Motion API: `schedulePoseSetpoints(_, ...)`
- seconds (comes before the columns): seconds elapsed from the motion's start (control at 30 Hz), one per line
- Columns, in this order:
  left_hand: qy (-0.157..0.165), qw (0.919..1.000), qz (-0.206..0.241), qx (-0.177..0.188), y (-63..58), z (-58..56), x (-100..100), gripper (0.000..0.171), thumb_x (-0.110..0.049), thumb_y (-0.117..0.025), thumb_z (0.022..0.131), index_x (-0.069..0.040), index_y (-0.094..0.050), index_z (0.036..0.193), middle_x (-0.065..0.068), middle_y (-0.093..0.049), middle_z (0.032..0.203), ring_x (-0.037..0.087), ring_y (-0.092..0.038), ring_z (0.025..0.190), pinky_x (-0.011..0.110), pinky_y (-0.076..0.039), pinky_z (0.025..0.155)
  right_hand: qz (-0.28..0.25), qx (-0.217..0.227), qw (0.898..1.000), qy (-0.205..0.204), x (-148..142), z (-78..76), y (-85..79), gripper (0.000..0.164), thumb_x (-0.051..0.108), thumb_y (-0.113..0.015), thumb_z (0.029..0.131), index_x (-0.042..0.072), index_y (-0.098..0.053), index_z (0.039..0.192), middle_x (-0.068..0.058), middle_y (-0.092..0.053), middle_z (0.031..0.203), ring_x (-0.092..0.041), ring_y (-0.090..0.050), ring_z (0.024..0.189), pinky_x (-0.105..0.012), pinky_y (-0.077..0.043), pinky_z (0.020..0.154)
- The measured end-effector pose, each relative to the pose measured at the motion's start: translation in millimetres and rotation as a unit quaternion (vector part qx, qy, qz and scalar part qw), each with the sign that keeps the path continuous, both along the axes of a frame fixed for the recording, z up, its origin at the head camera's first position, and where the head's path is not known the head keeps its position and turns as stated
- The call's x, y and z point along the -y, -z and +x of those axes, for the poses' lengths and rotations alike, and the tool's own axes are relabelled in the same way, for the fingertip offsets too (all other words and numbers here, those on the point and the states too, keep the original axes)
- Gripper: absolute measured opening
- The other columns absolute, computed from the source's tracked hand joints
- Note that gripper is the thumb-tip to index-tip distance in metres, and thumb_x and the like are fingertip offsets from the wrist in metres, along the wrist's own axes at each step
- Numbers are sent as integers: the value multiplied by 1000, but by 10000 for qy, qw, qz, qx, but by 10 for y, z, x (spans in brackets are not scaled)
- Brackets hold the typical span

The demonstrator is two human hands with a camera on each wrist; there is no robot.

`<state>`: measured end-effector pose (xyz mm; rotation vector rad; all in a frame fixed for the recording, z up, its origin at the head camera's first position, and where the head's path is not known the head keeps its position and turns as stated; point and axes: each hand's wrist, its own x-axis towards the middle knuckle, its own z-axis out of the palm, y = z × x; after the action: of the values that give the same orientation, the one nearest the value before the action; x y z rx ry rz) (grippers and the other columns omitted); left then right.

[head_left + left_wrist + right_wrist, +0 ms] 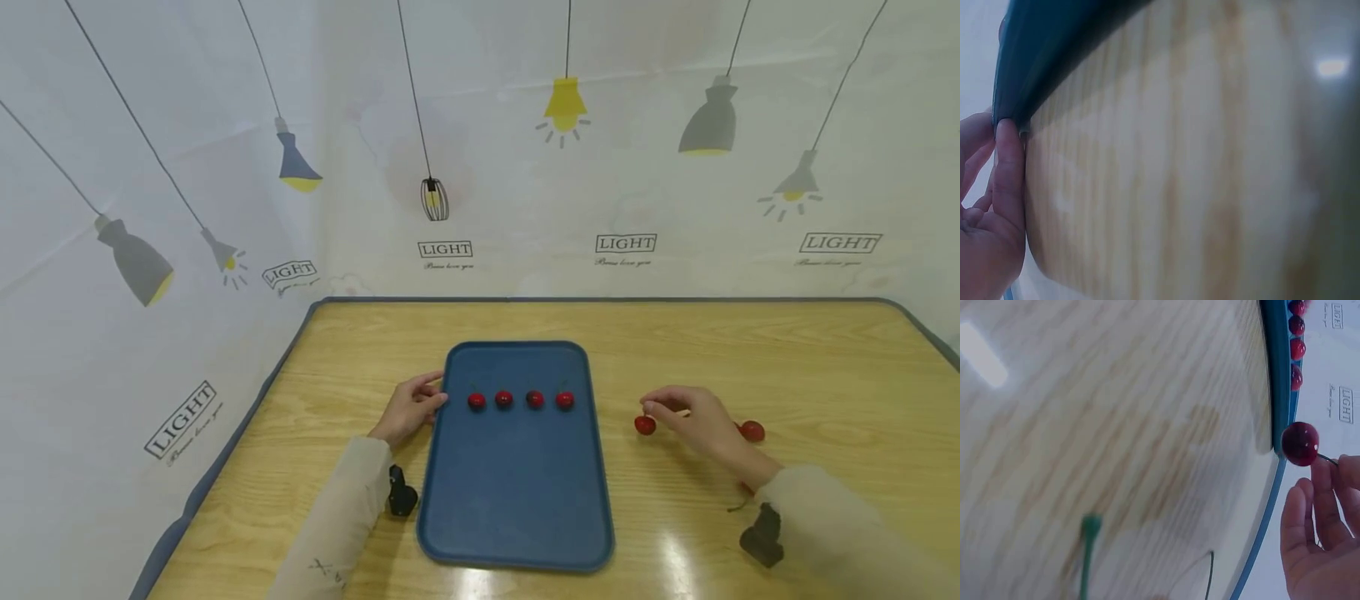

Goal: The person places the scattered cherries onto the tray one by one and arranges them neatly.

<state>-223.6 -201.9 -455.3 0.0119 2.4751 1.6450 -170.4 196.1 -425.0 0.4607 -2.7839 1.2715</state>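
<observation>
On the wood-grain surface [825, 358] there lies a blue tray [517, 492], its long sides running toward the far edge. Four cherries [504, 400] stand in a row across it, nearer to its far end. The left hand [408, 410] is at the tray's left rim, thumb and index finger spread, their tips touching it; whether any finger goes under, I cannot tell. The right hand [693, 421] is in the air beside the tray's right rim, its fingertips closed on the stem [1329, 459] of a fifth cherry [645, 425]. Farther toward the surface's right edge lies a loose cherry [752, 431], and the right hand and sleeve [832, 508] partly cover more red fruit. A black device [762, 536] is at the right wrist, another [401, 493] at the left one, close to the tray. Behind the far edge hangs a white sheet [517, 275] printed with lamps. The right wrist view alone shows this pinched stem clearly, also a blurred green stalk [1087, 556] over the surface.
</observation>
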Motion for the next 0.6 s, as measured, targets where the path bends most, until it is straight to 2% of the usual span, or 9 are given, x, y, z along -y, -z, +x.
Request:
schedulePoseSetpoints(0.17, 6, 10000, 1, 27, -5, 10, 6, 45, -7, -57, 86, -8, -46, 130, 13, -53, 96, 15, -52, 70, 28, -49, 57, -394, 377, 9983, -204, 110, -14, 2, 24, 19, -58, 87, -2, -64, 99, -8, -64, 88, -15, -59, 78, -26, -48, 65)
schedulePoseSetpoints(0.33, -1, 10000, -37, 18, -12, 13, 6, 45, -7, -57, 86, -8, -46, 130, 13, -54, 97, 15, -52, 70, 28, -49, 58, -914, 611, 9917, -660, 257, -19, -2, 24, 12, -59, 85, -8, -61, 98, -12, -65, 85, -13, -61, 74, -24, -50, 63)
schedulePoseSetpoints(0.6, -11, 10000, -78, 52, -14, 14, 3, 45, -7, -57, 86, -8, -46, 130, 14, -54, 98, 14, -52, 70, 28, -49, 58, -1298, 849, 9810, -1162, 526, -2, -11, 25, 9, -62, 83, -10, -58, 98, -12, -64, 80, -12, -60, 69, -25, -50, 62)
